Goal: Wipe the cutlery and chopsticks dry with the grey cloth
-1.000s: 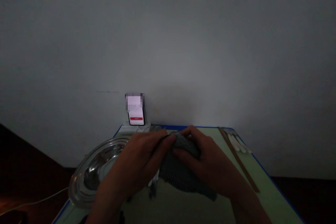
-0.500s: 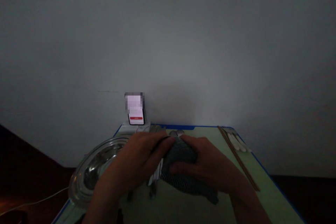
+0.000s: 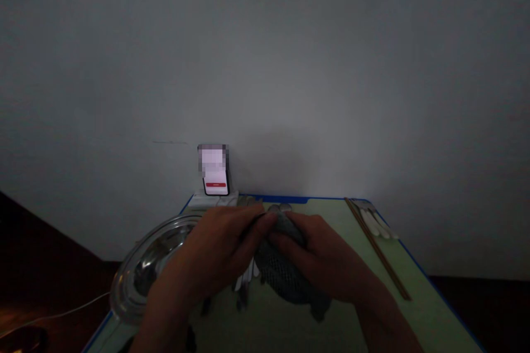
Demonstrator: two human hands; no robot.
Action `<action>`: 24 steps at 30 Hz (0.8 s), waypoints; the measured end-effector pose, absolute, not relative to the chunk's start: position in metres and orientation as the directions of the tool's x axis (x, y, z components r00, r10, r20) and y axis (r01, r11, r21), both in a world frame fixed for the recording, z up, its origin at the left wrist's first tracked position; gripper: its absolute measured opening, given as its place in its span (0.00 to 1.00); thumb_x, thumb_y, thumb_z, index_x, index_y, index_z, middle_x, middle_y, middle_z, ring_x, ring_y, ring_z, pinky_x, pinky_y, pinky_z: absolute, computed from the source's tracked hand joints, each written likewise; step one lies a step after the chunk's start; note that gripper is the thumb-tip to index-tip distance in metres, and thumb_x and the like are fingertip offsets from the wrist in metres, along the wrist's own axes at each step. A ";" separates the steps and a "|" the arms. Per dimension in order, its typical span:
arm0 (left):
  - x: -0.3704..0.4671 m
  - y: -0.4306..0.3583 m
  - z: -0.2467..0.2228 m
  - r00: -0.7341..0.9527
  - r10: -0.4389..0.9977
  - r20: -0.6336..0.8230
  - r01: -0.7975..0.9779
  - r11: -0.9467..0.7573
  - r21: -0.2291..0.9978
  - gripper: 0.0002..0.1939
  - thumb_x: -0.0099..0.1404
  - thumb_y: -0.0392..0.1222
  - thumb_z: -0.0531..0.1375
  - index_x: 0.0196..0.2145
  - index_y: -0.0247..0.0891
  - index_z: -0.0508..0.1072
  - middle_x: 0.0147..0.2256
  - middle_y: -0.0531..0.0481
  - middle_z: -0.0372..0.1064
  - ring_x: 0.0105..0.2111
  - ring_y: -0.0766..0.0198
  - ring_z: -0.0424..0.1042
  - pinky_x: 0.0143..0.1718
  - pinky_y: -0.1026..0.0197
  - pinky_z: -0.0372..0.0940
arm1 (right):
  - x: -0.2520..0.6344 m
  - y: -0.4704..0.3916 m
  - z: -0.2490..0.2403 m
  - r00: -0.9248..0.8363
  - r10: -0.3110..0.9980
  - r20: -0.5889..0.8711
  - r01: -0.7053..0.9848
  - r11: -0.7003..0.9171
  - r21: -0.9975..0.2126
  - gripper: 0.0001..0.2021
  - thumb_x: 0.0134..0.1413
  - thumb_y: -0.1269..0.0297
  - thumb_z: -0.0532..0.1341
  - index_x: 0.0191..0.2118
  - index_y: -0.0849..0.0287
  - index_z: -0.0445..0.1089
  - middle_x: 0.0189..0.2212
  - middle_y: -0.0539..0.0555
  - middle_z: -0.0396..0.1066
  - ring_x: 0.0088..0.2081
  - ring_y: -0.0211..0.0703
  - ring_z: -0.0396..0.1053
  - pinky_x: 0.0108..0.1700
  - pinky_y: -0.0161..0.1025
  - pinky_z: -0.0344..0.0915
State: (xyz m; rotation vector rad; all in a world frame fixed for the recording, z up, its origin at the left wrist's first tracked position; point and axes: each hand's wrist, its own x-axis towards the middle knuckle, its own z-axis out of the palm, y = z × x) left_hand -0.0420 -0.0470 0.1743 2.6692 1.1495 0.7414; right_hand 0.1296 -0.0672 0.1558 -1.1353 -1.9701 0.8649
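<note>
My right hand [image 3: 325,251] is closed on a dark grey-green cloth [image 3: 284,278], with a loose end hanging below over the table. My left hand [image 3: 226,240] is closed too, its thumb and fingers meeting the top of the cloth. Whatever sits between its fingers is hidden. Beneath and between the hands lie several pieces of cutlery with white handles [image 3: 248,276], partly covered. Just beyond the fingertips show two rounded spoon heads [image 3: 285,207]. A shiny metal basin [image 3: 124,287] stands left of my left forearm.
A lit phone [image 3: 216,176] leans against the wall at the back, on a white object [image 3: 201,199]. To the right lie brown chopsticks [image 3: 381,253] beside several white-handled forks [image 3: 370,223]. The pale green table [image 3: 426,309] has a blue edge. A white cable [image 3: 78,306] runs at left.
My right thumb has moved up toward my left hand. The cloth has bunched and shifted, its hanging end swinging slightly left. My left hand has hardly moved.
</note>
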 end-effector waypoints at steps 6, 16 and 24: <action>-0.045 -0.041 0.173 0.580 0.687 0.437 0.660 -0.711 0.242 0.19 0.67 0.45 0.48 0.23 0.36 0.69 0.17 0.55 0.65 0.18 0.70 0.63 0.22 0.68 0.55 | 0.126 -0.063 0.152 -0.423 0.878 0.224 0.465 0.423 -0.778 0.11 0.58 0.59 0.52 0.32 0.59 0.66 0.26 0.48 0.68 0.27 0.34 0.62 0.29 0.33 0.56; -0.086 -0.042 0.186 0.063 0.839 0.541 0.772 -0.384 0.506 0.16 0.64 0.46 0.51 0.27 0.36 0.73 0.18 0.57 0.66 0.18 0.71 0.64 0.21 0.70 0.55 | 0.166 -0.066 0.161 -0.405 0.880 0.250 0.634 0.467 -0.616 0.13 0.59 0.56 0.51 0.30 0.58 0.65 0.24 0.48 0.67 0.27 0.35 0.63 0.31 0.34 0.57; -0.079 -0.042 0.176 0.181 0.831 0.526 0.431 -0.548 0.717 0.08 0.63 0.43 0.54 0.42 0.44 0.65 0.30 0.54 0.69 0.28 0.67 0.68 0.28 0.67 0.62 | 0.186 -0.058 0.154 -0.123 0.971 0.205 0.430 0.239 -0.871 0.16 0.54 0.52 0.55 0.25 0.59 0.66 0.19 0.47 0.64 0.22 0.34 0.62 0.24 0.32 0.59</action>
